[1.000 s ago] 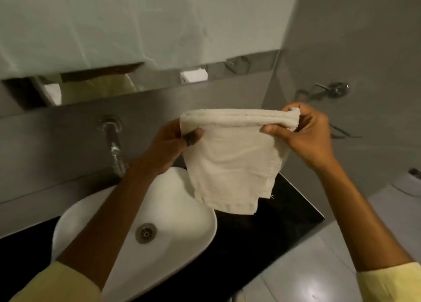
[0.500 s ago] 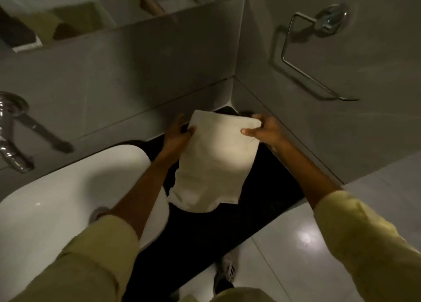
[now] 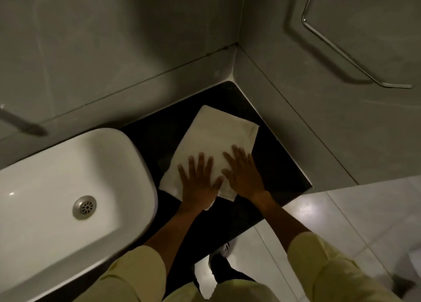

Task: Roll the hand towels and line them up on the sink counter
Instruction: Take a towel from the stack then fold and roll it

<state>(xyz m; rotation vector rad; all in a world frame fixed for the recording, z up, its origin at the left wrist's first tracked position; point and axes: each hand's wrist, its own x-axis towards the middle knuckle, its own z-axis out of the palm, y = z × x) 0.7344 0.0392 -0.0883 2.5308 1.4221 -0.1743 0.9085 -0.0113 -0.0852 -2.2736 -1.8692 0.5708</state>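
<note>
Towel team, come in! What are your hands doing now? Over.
Left hand and right hand flat, open on hand towel. Towel unrolled on black counter. Nothing in the way.

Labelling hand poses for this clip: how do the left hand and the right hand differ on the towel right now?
The left hand covers the towel's near edge, toward the sink; the right hand lies beside it, nearer the side wall. The right hand reaches slightly farther up the towel than the left. Both lie flat, palms down, fingers spread, pressing the towel onto the black counter.
</note>
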